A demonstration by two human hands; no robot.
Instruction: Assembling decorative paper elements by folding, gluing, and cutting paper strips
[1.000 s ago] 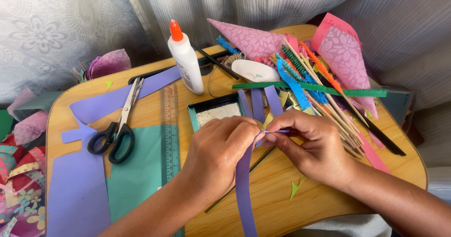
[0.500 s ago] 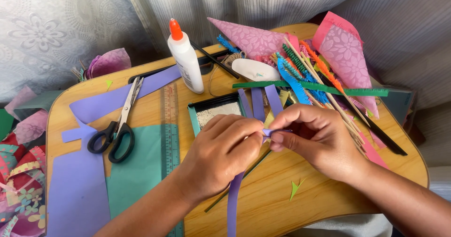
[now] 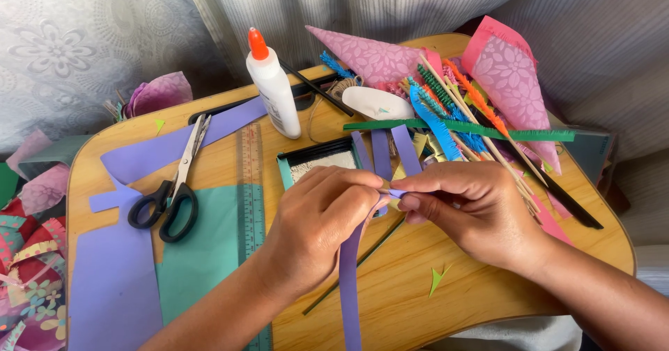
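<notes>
Left hand and right hand meet fingertip to fingertip, both pinched shut, forearms angling inward.

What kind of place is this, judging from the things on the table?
Probably a home craft corner: a small wooden table holds a glue bottle, scissors and cut coloured paper, with curtains close behind.

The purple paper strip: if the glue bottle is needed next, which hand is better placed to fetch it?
Probably the left hand. The glue bottle stands on its side of the table. The right hand pinches the folded end of the purple paper strip and lies farther away.
</notes>
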